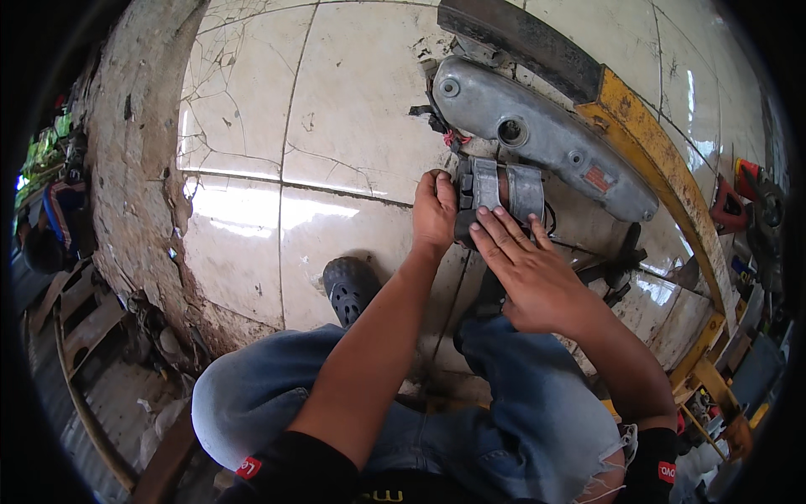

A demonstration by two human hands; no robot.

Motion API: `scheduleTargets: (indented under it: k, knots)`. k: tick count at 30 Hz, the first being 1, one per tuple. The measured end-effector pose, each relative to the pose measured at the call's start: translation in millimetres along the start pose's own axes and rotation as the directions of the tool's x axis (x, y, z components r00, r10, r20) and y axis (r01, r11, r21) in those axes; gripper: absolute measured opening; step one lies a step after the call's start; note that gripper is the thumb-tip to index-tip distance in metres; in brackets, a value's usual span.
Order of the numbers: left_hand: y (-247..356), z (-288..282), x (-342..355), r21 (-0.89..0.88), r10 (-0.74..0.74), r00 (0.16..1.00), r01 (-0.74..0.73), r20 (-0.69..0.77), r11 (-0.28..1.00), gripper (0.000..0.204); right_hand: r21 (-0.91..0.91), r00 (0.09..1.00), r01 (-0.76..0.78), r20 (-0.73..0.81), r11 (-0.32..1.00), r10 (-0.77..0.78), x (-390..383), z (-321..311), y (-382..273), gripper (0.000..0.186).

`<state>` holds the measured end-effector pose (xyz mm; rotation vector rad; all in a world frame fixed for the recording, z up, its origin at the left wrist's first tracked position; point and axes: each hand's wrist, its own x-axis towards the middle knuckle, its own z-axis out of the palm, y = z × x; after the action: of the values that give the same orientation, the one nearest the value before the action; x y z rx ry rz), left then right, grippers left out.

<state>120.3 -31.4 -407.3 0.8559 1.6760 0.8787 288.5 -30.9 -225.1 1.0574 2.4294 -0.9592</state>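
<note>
Nearest you, well on your side of the casing [546,126], are your two denim knees, the left [252,386] and the right [537,395]. One dark clog [349,290] with holes in its top stands beyond your left knee, well apart from the casing on its near left side.

Your right hand [537,281] is spread nearly flat on the casing's near side, its fingertips on the motor [487,179], pressing or resting rather than wrapped round it. Your left hand [435,208] is curled at the motor's left end; its fingertips are hidden, so you cannot tell how firmly it grips.

The one motor lies just on the near side of the casing: dull silver, scuffed, roughly cylindrical, with two grey bands side by side and a brownish strip between. Red wires [456,137] show near the casing's left edge.

The casing itself is single, long, grey and grimy, with one large round hole and one orange label [598,178]. Beyond its right side curves one chipped yellow bar [655,155].
</note>
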Motion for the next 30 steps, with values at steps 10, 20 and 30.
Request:
scheduleTargets:
  k: [10,20,30]
  knots:
    - [14,-2,-7,-0.073,0.019,0.999,-0.016,0.029,0.997,0.032,0.068,0.967,-0.004,-0.255,0.998,0.021,10,29,4,0.096]
    - [-2,-3,5,-0.034,0.050,0.996,-0.047,0.076,0.998,0.037,0.099,0.926,-0.025,-0.372,0.995,0.060,22,33,6,0.081]
    - [9,-5,-1,0.055,0.076,0.994,-0.081,0.083,0.995,0.034,0.125,0.902,-0.005,-0.428,0.992,0.058,28,33,20,0.074]
